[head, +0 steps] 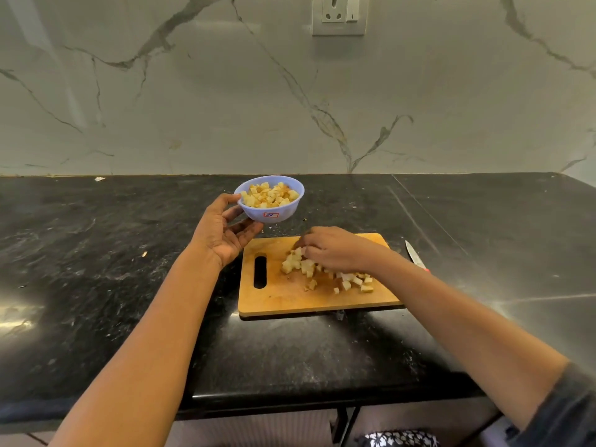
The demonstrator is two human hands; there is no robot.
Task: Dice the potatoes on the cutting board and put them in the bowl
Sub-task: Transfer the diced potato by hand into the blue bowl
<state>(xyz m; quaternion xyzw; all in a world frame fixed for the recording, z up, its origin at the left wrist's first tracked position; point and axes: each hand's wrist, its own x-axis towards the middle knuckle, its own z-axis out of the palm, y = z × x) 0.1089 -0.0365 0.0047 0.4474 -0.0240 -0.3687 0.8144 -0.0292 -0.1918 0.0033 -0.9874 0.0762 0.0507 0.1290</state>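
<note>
A pale blue bowl (280, 211) holding several potato cubes is tilted a little, at the far side of the wooden cutting board (277, 295). My left hand (222, 232) holds the bowl by its left rim and underside, thumb on the rim. A heap of diced potato (322, 272) lies on the middle of the board. My right hand (335, 250) is palm down over the heap, fingers curled round some of the cubes at its far left end.
A knife (416, 254) lies on the black stone counter (96, 253) just right of the board, partly hidden by my right forearm. A marble wall with a socket (338, 14) rises behind. The counter's front edge runs close to me.
</note>
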